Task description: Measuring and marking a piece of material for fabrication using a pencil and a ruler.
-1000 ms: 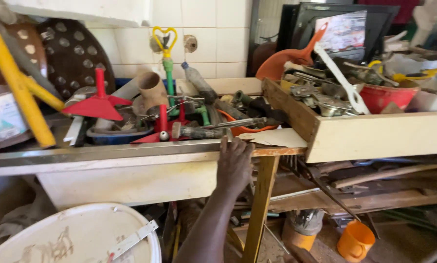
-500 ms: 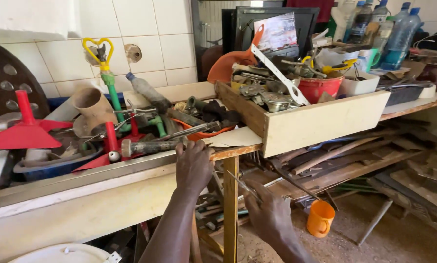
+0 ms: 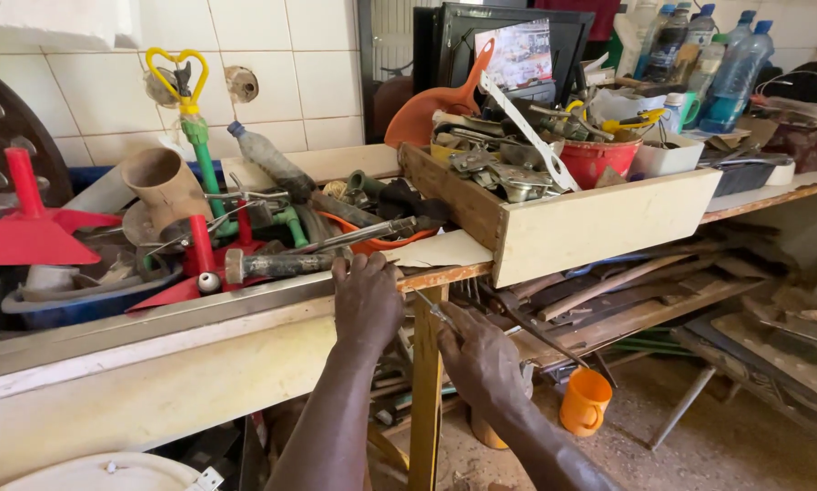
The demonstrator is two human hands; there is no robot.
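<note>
My left hand (image 3: 367, 300) rests on the front edge of the cluttered workbench (image 3: 245, 305), fingers curled over the rim just below a grey hammer-like tool (image 3: 277, 265). My right hand (image 3: 483, 359) is lower, in front of the wooden table leg (image 3: 425, 391), closed on a thin metal rod or screwdriver (image 3: 433, 311) that points up and left. A pale wooden box (image 3: 600, 223) full of metal parts sits on the bench to the right of both hands.
Red funnels (image 3: 31, 232), a brown pipe piece (image 3: 158, 186), a green and yellow tool (image 3: 190, 114) and a plastic bottle (image 3: 272, 164) crowd the bench. An orange cup (image 3: 584, 401) stands on the dirt floor. Planks fill the lower shelf (image 3: 627, 291). A white bucket lid (image 3: 108, 473) lies bottom left.
The view swung left to right, then steadied. My right hand came into sight below the bench and now holds a thin metal tool. My left hand stayed on the bench edge.
</note>
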